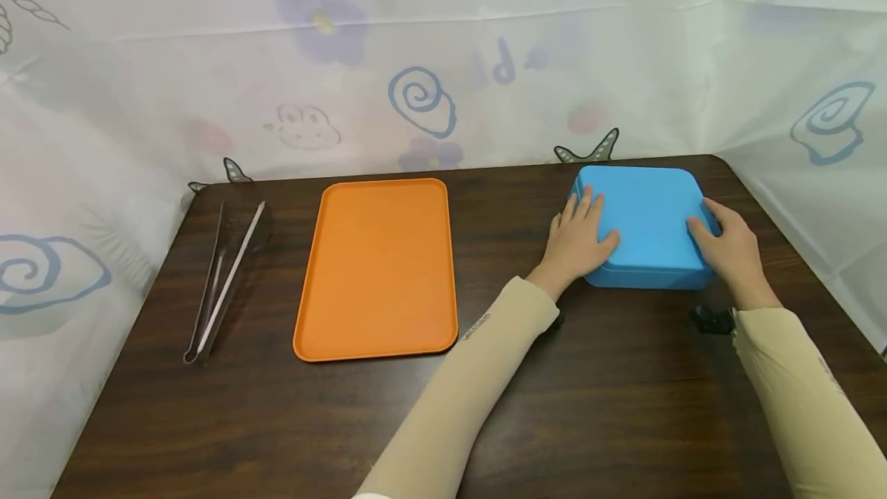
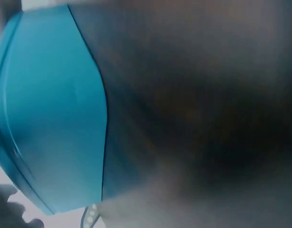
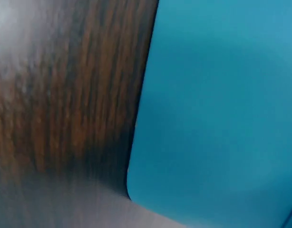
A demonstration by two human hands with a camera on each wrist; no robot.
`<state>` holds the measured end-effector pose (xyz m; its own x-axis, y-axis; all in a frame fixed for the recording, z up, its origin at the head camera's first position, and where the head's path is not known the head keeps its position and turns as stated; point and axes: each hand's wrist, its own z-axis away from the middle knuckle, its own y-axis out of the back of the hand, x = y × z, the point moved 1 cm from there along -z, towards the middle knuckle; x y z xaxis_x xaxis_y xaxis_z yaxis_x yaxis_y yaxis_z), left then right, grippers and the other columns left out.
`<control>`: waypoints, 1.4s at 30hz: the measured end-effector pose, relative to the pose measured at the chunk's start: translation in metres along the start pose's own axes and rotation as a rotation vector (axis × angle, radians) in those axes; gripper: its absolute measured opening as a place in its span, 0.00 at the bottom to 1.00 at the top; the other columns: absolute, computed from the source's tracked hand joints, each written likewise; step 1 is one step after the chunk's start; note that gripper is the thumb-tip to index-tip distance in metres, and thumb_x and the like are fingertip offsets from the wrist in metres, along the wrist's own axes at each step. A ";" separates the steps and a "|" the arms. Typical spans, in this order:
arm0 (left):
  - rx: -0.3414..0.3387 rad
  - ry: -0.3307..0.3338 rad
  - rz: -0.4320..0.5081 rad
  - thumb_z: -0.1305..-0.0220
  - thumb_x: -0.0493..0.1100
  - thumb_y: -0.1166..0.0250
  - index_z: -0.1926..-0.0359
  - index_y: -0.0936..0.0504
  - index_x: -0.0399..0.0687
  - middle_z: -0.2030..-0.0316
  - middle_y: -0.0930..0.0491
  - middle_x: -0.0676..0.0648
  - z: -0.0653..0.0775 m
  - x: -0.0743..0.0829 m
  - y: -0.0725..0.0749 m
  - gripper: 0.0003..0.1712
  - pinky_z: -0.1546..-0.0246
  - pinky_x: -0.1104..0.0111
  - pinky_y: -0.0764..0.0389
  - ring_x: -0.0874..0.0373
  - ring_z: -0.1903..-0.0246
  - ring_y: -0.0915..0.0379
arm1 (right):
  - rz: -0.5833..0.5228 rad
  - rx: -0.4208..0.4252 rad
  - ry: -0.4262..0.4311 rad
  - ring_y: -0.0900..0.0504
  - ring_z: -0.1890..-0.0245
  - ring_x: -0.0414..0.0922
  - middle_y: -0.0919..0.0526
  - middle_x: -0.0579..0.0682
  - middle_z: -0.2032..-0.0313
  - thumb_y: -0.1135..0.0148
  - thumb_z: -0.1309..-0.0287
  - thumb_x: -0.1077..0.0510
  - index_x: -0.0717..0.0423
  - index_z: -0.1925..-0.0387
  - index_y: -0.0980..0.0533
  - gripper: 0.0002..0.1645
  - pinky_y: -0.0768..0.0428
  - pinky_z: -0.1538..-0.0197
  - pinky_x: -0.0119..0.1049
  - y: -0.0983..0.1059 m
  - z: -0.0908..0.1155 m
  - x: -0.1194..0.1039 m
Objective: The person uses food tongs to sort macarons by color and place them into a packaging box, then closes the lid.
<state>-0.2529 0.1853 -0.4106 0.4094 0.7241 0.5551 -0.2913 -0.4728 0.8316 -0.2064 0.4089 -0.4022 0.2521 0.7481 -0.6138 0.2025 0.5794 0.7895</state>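
A blue lidded box (image 1: 640,214) sits near the far right of the dark table. My left hand (image 1: 574,241) rests at its left edge, fingers spread and straight, thumb over the lid. At the right edge my right hand (image 1: 734,246) touches the box, with its thumb on the lid and its index finger along the far right corner; the other fingers are hidden. In the left wrist view the side of the blue box (image 2: 55,114) shows a seam, with blurred fingertips (image 2: 13,209) at the lower left. The right wrist view shows the box wall (image 3: 212,114) close up.
An orange tray (image 1: 381,268) lies left of the box. Metal tongs (image 1: 225,283) lie at the table's left side, their arms spread apart. A printed white cloth (image 1: 485,60) hangs behind the wooden table (image 1: 610,406).
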 end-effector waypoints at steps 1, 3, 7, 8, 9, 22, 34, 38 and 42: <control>-0.012 0.001 -0.035 0.28 0.62 0.59 0.24 0.60 0.64 0.24 0.67 0.59 -0.002 -0.001 0.001 0.37 0.25 0.57 0.52 0.58 0.23 0.69 | 0.021 -0.009 0.036 0.52 0.29 0.71 0.53 0.70 0.28 0.63 0.29 0.43 0.61 0.26 0.53 0.39 0.49 0.33 0.68 -0.001 -0.001 0.000; -0.033 0.003 -0.087 0.29 0.63 0.61 0.24 0.60 0.65 0.24 0.66 0.61 -0.005 -0.003 0.002 0.37 0.25 0.57 0.52 0.58 0.23 0.68 | 0.053 -0.023 0.100 0.54 0.29 0.71 0.55 0.69 0.28 0.64 0.28 0.44 0.62 0.27 0.52 0.38 0.52 0.33 0.70 -0.003 -0.002 0.000; -0.049 0.011 -0.135 0.30 0.66 0.61 0.25 0.59 0.68 0.24 0.64 0.62 -0.006 -0.005 0.005 0.38 0.25 0.56 0.52 0.58 0.24 0.65 | 0.102 -0.060 0.163 0.57 0.29 0.71 0.58 0.68 0.27 0.67 0.27 0.43 0.61 0.26 0.53 0.38 0.54 0.34 0.71 -0.003 -0.006 0.000; -0.048 0.011 -0.138 0.30 0.66 0.60 0.25 0.59 0.68 0.24 0.64 0.62 -0.006 -0.005 0.006 0.38 0.25 0.56 0.51 0.58 0.24 0.64 | 0.115 -0.070 0.169 0.58 0.29 0.71 0.59 0.68 0.27 0.67 0.27 0.44 0.61 0.26 0.54 0.38 0.54 0.34 0.72 -0.002 -0.006 0.000; -0.047 0.010 -0.137 0.30 0.67 0.60 0.25 0.58 0.68 0.24 0.64 0.62 -0.006 -0.005 0.006 0.38 0.26 0.56 0.51 0.58 0.24 0.63 | 0.125 -0.080 0.170 0.58 0.29 0.72 0.59 0.68 0.27 0.68 0.27 0.43 0.61 0.26 0.55 0.38 0.54 0.35 0.72 -0.002 -0.007 0.000; 0.007 -0.024 -0.156 0.32 0.68 0.59 0.25 0.53 0.67 0.24 0.59 0.61 0.001 -0.012 0.002 0.38 0.27 0.56 0.47 0.62 0.27 0.52 | 0.192 -0.110 0.172 0.55 0.30 0.73 0.58 0.68 0.27 0.68 0.28 0.42 0.59 0.26 0.54 0.38 0.52 0.38 0.75 0.001 -0.006 -0.005; -0.007 -0.022 -0.190 0.33 0.70 0.61 0.25 0.55 0.69 0.24 0.64 0.62 0.004 -0.018 0.000 0.39 0.26 0.56 0.51 0.57 0.24 0.60 | 0.182 -0.193 0.182 0.61 0.30 0.74 0.68 0.62 0.25 0.72 0.28 0.39 0.54 0.25 0.64 0.40 0.55 0.41 0.78 -0.004 -0.007 0.003; -0.015 -0.011 -0.206 0.33 0.70 0.60 0.25 0.56 0.69 0.24 0.64 0.61 0.005 -0.019 0.002 0.39 0.25 0.56 0.51 0.56 0.25 0.58 | 0.207 -0.219 0.193 0.61 0.30 0.74 0.70 0.61 0.25 0.73 0.28 0.39 0.53 0.25 0.65 0.40 0.55 0.41 0.78 -0.005 -0.010 0.003; -0.026 -0.005 -0.221 0.33 0.70 0.60 0.25 0.57 0.69 0.24 0.65 0.61 0.004 -0.017 0.001 0.40 0.25 0.56 0.52 0.57 0.25 0.57 | 0.218 -0.236 0.183 0.62 0.30 0.74 0.72 0.61 0.25 0.74 0.28 0.38 0.52 0.25 0.66 0.40 0.55 0.41 0.78 -0.005 -0.009 0.004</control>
<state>-0.2570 0.1702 -0.4194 0.4703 0.8061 0.3593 -0.2159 -0.2897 0.9325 -0.2150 0.4117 -0.4086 0.0873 0.8954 -0.4367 -0.0667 0.4426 0.8942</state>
